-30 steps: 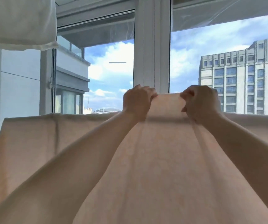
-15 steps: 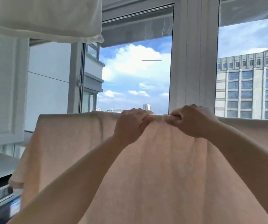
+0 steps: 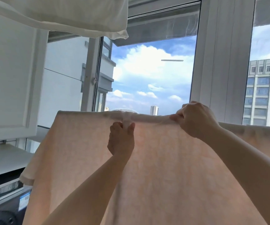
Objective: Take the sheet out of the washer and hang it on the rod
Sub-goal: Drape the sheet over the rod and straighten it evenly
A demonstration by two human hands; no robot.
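Fingers (image 3: pixel 178 116) of the right hand (image 3: pixel 196 119) are curled over the top fold of the sheet (image 3: pixel 163 168) and pinch it there, while the left hand (image 3: pixel 122 140) grips a small bunch of the same cloth just under the fold, thumb and fingers closed around it. The peach sheet lies draped over what seems to be the rod, which is hidden under the fold, and it hangs down toward the person in front of the window (image 3: pixel 153 75); its left edge falls near the washer (image 3: pixel 5 207) at the lower left corner of the view. The step in hand looks like spreading and levelling the cloth along the rod. To do it well, the hands should probably move apart along the fold, pull the bunched part flat, and keep the two hanging sides about equal so the sheet does not slip off. Counted: one sheet, two hands, one washer, and one white cloth (image 3: pixel 62 13) hanging above at the upper left. How much of the sheet hangs behind the fold cannot be seen.
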